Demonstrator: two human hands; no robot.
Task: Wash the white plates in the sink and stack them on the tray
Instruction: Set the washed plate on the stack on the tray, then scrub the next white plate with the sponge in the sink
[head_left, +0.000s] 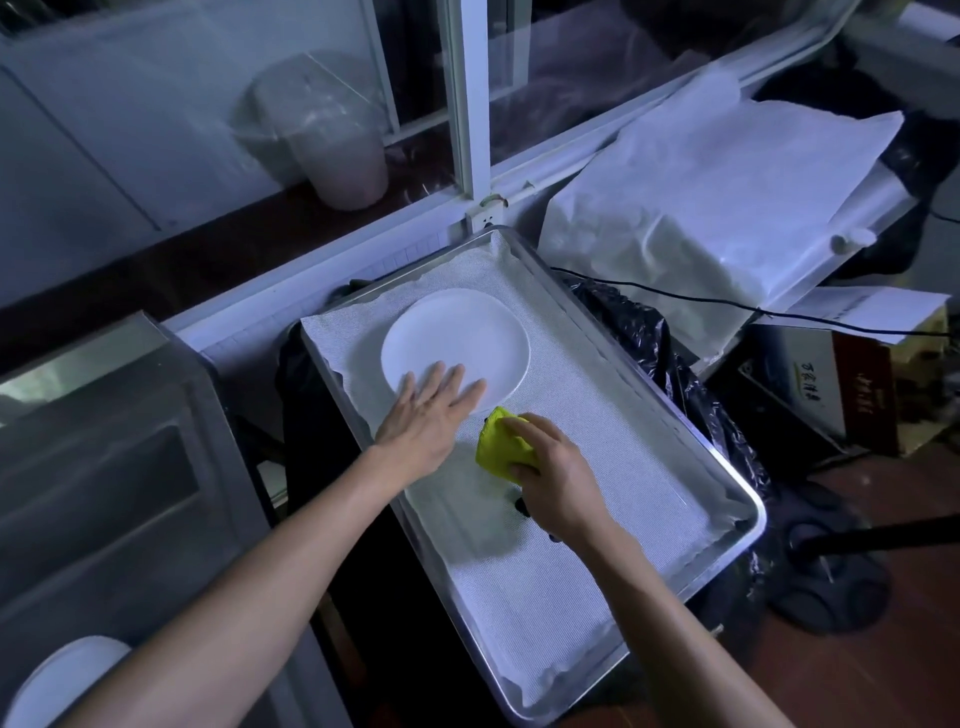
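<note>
A white plate (457, 338) lies flat on the cloth-lined metal tray (727, 467), toward its far end. My left hand (428, 413) reaches over the tray's left rim, its straight fingers resting on the plate's near edge. Just to the right, my right hand (550, 467) grips a yellow-green sponge (501, 439) held above the tray's white liner. Another white plate (57, 680) shows at the bottom left, partly hidden by my left forearm, in the steel sink (119, 467).
A window frame runs behind the tray, with a plastic tub (322, 135) beyond the glass. White paper-covered bulk (717, 197) sits at the right, a black cable (727, 306) crossing in front of it. Black plastic bags hang under the tray. Cardboard boxes (841, 384) stand at the right.
</note>
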